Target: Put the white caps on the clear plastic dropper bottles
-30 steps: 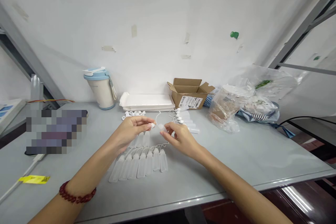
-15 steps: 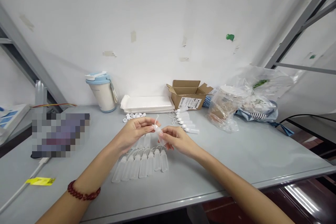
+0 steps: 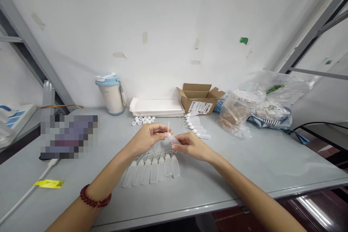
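Both left hand and right hand, fingers pinching one translucent plastic dropper bottle above a row of bottles.

Operator's own body: L forearm & R forearm bare, slim, tapering to L hand & R hand, fingers slender. Only item worn: beaded bracelet on L wrist, dark red, single strand of small rounded beads, close-fitting.
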Tool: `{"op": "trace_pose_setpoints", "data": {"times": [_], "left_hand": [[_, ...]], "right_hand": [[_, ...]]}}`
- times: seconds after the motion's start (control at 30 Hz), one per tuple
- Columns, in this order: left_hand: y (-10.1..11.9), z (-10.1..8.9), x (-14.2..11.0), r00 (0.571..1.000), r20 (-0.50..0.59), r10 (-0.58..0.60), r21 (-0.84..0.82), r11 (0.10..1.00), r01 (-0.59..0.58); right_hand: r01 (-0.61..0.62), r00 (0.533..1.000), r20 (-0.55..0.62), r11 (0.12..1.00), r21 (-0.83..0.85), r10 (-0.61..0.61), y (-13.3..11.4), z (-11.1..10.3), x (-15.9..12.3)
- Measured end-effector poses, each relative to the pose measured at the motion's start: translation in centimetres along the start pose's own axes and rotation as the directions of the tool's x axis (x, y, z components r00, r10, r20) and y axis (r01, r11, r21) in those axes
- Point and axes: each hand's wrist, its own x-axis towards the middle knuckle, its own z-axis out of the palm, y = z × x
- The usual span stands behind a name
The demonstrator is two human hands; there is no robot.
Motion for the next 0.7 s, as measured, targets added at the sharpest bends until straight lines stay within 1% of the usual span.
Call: {"op": "trace_pose_setpoints", "data": {"times": [0.1,0.17,0.3,0.47,0.57,0.7], "left_hand": [[-0.1,0.0,0.1,1.0,-0.001,0.012,0.021,1.0,-0.012],[-0.2,0.1,0.1,1.0,-0.012,0.027,0.028,0.999,-0.027],[-0.4,0.0,0.2,0.998,-0.044,0.052,0.026,0.998,-0.051],[-0.7,0.3,0.3,0.997,-0.064,0.038,0.006,0.999,-0.037],[-0.5,0.5,0.2,0.995,-0.092,0.043,-0.011,0.999,-0.045],[-0.1,0.7,0.1,0.992,-0.123,0.038,-0.043,0.998,-0.044]], "right_hand": [[-0.024,0.999,0.043,0.998,0.051,0.022,0.1,-0.3,0.0],[-0.042,0.998,0.041,0.993,0.115,0.038,0.2,-0.4,0.0],[-0.054,0.998,-0.02,0.965,0.257,0.061,0.2,-0.3,0.0],[-0.062,0.992,-0.088,0.965,0.254,0.087,-0.3,-0.1,-0.2],[-0.062,0.993,-0.076,0.955,0.29,0.088,-0.6,0.0,-0.3],[-0.085,0.995,-0.021,0.924,0.374,0.1,-0.9,0.0,-0.5]]}}
